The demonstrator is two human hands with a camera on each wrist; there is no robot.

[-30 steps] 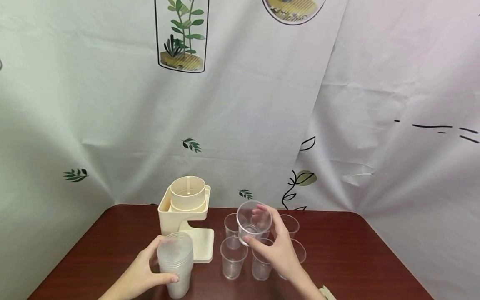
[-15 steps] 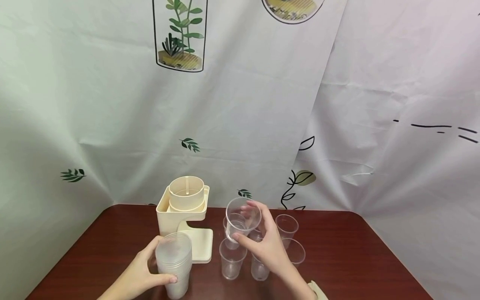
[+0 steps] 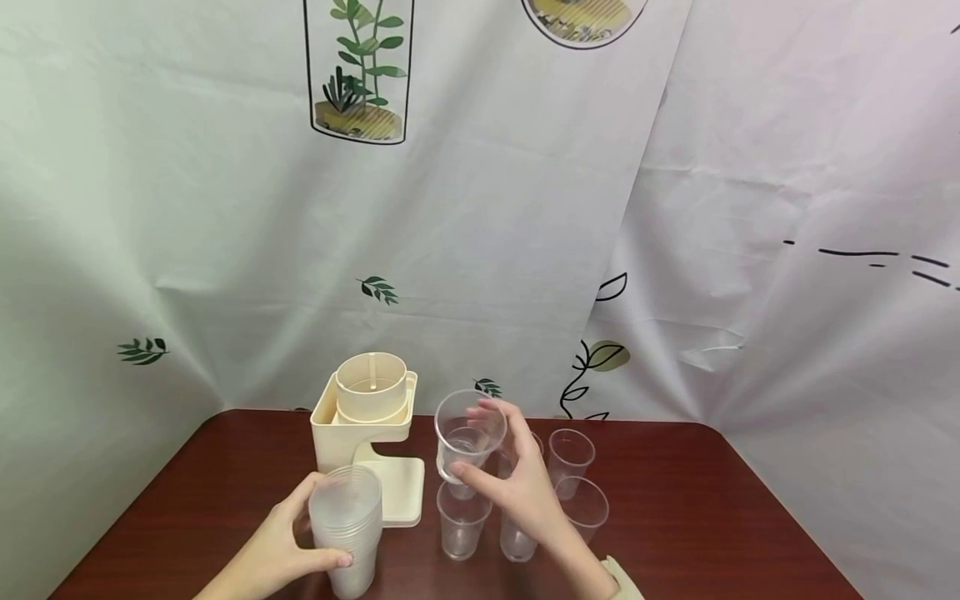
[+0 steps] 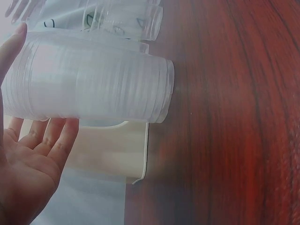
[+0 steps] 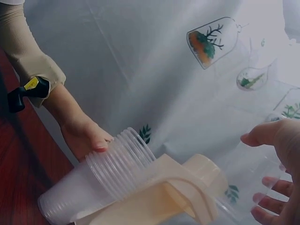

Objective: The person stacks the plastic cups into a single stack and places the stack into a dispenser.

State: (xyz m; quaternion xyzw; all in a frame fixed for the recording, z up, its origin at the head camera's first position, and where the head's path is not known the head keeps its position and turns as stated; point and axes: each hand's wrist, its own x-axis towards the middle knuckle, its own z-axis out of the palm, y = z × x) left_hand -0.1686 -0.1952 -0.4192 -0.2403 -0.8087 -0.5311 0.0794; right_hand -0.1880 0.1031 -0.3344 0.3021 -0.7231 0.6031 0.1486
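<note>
In the head view my left hand (image 3: pixel 279 533) grips a stack of nested clear plastic cups (image 3: pixel 348 529), thumb across the near side. The left wrist view has the same stack (image 4: pixel 93 79) lying across the fingers (image 4: pixel 61 140), its base close over the tabletop. My right hand (image 3: pixel 517 492) holds a single clear plastic cup (image 3: pixel 456 421), mouth tilted toward me, thumb low on its side. Several clear cups (image 3: pixel 460 533) stand upright below and behind that hand, partly hidden by it. In the right wrist view the held cup is faint beside the right hand (image 5: pixel 281 187).
A cream plastic stand (image 3: pixel 352 446) with a round holder (image 3: pixel 372 387) on top and a flat lower shelf (image 3: pixel 405 496) stands behind the stack. The dark red wooden table (image 3: pixel 712 508) ends at a printed white cloth backdrop (image 3: pixel 480 208).
My right hand has carried its single cup left and slightly up, toward the cream stand, uncovering more of the right-hand standing cups. The left hand keeps its grip on the stack.
</note>
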